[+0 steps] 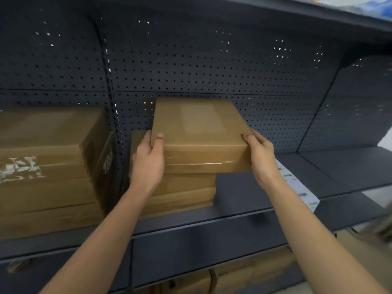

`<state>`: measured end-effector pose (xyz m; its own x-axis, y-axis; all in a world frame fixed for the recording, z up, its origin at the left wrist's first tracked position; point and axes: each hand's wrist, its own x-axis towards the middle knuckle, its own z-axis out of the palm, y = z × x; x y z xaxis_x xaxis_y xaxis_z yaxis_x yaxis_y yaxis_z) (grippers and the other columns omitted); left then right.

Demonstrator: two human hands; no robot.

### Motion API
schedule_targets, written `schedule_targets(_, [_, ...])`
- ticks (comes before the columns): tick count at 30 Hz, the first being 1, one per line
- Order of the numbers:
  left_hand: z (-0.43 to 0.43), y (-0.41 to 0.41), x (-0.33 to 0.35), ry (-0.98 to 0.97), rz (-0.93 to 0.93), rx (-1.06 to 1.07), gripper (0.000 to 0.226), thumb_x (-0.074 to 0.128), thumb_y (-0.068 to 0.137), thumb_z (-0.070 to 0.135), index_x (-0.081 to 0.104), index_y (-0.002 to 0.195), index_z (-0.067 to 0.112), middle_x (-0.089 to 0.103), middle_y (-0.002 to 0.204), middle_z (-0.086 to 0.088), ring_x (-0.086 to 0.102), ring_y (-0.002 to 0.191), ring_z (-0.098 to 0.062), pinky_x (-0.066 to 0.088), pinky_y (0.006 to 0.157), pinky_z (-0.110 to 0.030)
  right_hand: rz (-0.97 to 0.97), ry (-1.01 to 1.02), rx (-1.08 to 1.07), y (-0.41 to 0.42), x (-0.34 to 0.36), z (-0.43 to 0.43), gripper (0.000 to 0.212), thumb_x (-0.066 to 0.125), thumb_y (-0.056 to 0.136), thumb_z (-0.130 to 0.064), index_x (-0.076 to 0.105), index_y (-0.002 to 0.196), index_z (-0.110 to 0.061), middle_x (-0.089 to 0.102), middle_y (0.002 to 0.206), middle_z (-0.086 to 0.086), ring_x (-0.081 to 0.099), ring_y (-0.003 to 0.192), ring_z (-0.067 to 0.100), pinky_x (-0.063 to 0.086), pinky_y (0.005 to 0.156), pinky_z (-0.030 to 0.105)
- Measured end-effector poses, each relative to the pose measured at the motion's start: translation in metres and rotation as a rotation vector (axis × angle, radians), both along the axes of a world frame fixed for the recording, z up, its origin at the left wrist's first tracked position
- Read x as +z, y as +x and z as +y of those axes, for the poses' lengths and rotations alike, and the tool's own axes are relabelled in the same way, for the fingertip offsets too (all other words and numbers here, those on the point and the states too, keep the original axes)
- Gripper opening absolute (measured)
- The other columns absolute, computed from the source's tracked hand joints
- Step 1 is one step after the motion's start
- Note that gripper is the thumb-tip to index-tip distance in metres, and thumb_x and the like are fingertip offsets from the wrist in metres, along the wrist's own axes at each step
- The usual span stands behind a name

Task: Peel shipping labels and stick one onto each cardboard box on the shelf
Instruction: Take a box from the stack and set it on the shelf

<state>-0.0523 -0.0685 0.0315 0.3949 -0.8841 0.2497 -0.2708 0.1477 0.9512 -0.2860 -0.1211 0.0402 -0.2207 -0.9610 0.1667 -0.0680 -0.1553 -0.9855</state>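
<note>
A flat brown cardboard box [199,132] with clear tape round it is held between both hands above the shelf. My left hand [148,160] grips its left near corner, thumb on top. My right hand [261,155] grips its right near corner. The box overhangs to the right of a short stack of similar boxes [184,192] beneath it. A strip of white shipping labels [301,187] lies on the dark shelf [244,187] to the right, partly hidden by my right forearm.
A taller stack of cardboard boxes [48,166] fills the shelf's left bay, behind an upright post [114,124]. Perforated dark back panel [212,66] runs behind. More boxes [244,276] sit on the lower level. Another shelf board [318,9] hangs overhead.
</note>
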Motion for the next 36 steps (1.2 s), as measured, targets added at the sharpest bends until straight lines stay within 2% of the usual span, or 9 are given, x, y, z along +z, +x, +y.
schedule_targets(3, [-0.003, -0.032, -0.003, -0.034, -0.017, -0.040, 0.055, 0.036, 0.103, 0.046, 0.034, 0.153, 0.022, 0.046, 0.143, 0.014, 0.036, 0.136, -0.008, 0.020, 0.111, -0.024, 0.014, -0.011, -0.046, -0.034, -0.003, 0.011, 0.020, 0.056, 0.095, -0.030, 0.069, 0.109, -0.037, 0.068, 0.107, -0.020, 0.060, 0.107, 0.009, 0.044, 0.107, 0.040])
schedule_targets(6, [-0.008, -0.065, -0.008, -0.040, -0.023, -0.096, 0.055, 0.036, 0.104, 0.042, 0.030, 0.155, 0.021, 0.044, 0.148, 0.011, 0.034, 0.140, -0.013, 0.020, 0.107, -0.023, 0.007, -0.023, -0.080, -0.068, -0.006, 0.016, 0.029, 0.056, 0.095, -0.028, 0.073, 0.081, -0.048, 0.071, 0.091, -0.029, 0.062, 0.104, 0.009, 0.043, 0.107, 0.042])
schedule_targets(11, [-0.020, -0.127, -0.020, -0.051, -0.014, -0.120, 0.054, 0.037, 0.104, 0.039, 0.028, 0.155, 0.022, 0.042, 0.150, 0.014, 0.034, 0.138, -0.007, 0.022, 0.115, -0.027, -0.045, -0.072, -0.073, -0.136, -0.018, 0.002, 0.034, 0.058, 0.093, -0.031, 0.064, 0.126, -0.030, 0.068, 0.119, -0.013, 0.062, 0.111, 0.009, 0.045, 0.107, 0.041])
schedule_targets(15, [-0.037, -0.180, -0.034, -0.045, 0.017, -0.084, 0.055, 0.038, 0.102, 0.042, 0.031, 0.154, 0.025, 0.042, 0.152, 0.011, 0.035, 0.140, -0.010, 0.023, 0.120, -0.036, -0.055, -0.070, -0.027, -0.189, -0.031, -0.022, 0.044, 0.058, 0.094, -0.032, 0.057, 0.137, -0.027, 0.067, 0.121, -0.013, 0.062, 0.113, 0.009, 0.045, 0.107, 0.044])
schedule_targets(23, [-0.055, -0.252, -0.073, 0.068, 0.161, 0.031, 0.034, 0.039, 0.105, 0.023, 0.044, 0.134, 0.040, 0.049, 0.109, 0.035, 0.047, 0.112, 0.004, 0.028, 0.102, -0.021, -0.037, -0.031, 0.151, -0.247, -0.073, -0.072, 0.041, 0.055, 0.098, -0.023, 0.056, 0.138, -0.020, 0.070, 0.116, -0.014, 0.065, 0.104, 0.000, 0.050, 0.093, 0.020])
schedule_targets(26, [-0.067, -0.254, -0.091, 0.121, 0.182, 0.075, 0.036, 0.037, 0.106, 0.020, 0.048, 0.137, 0.033, 0.055, 0.116, 0.024, 0.048, 0.118, -0.004, 0.031, 0.100, -0.021, -0.037, 0.021, 0.199, -0.246, -0.094, -0.086, 0.034, 0.053, 0.099, -0.020, 0.060, 0.132, -0.024, 0.073, 0.111, -0.013, 0.067, 0.100, 0.001, 0.049, 0.081, 0.014])
schedule_targets(30, [-0.085, -0.251, -0.112, 0.174, 0.204, 0.120, 0.029, 0.037, 0.106, 0.016, 0.049, 0.126, 0.032, 0.054, 0.108, 0.028, 0.051, 0.108, -0.002, 0.032, 0.092, -0.017, -0.024, 0.067, 0.218, -0.239, -0.122, -0.103, 0.027, 0.050, 0.099, -0.016, 0.066, 0.119, -0.024, 0.073, 0.110, -0.008, 0.067, 0.104, 0.010, 0.050, 0.093, 0.027])
schedule_targets(33, [-0.098, -0.242, -0.127, 0.229, 0.223, 0.119, 0.041, 0.040, 0.105, 0.023, 0.044, 0.146, 0.019, 0.052, 0.130, 0.012, 0.044, 0.126, -0.011, 0.029, 0.100, -0.024, -0.036, 0.090, 0.212, -0.230, -0.139, -0.111, 0.027, 0.049, 0.100, -0.013, 0.065, 0.116, -0.028, 0.072, 0.110, -0.014, 0.065, 0.101, -0.004, 0.046, 0.082, 0.010])
schedule_targets(36, [-0.108, -0.236, -0.137, 0.253, 0.230, 0.136, 0.041, 0.039, 0.105, 0.023, 0.045, 0.146, 0.018, 0.053, 0.127, 0.007, 0.046, 0.117, -0.012, 0.032, 0.098, -0.026, -0.032, 0.123, 0.213, -0.223, -0.152, -0.117, 0.029, 0.050, 0.100, -0.013, 0.060, 0.125, -0.025, 0.067, 0.114, -0.020, 0.060, 0.100, -0.015, 0.042, 0.079, 0.001])
